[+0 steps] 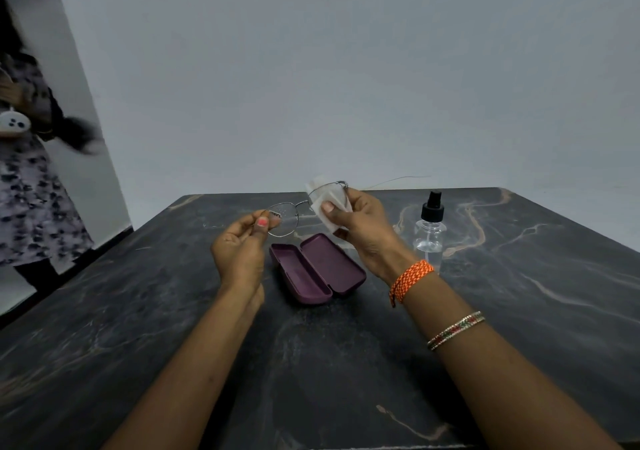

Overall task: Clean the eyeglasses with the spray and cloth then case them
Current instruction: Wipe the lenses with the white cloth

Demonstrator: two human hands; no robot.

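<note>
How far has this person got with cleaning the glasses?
About midway. Droplets on the left lens of the glasses suggest spraying is done, and the spray bottle stands on the table. In hand: the left hand pinches the frame while the right hand presses the cloth around the other lens. Left: wiping the spotted lens, then putting the glasses in the open case.

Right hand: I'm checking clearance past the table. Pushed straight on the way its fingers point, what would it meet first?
The right hand already pinches the cloth over one lens of the eyeglasses. Beyond that, probably only the bare wall; depth is unclear.
</note>
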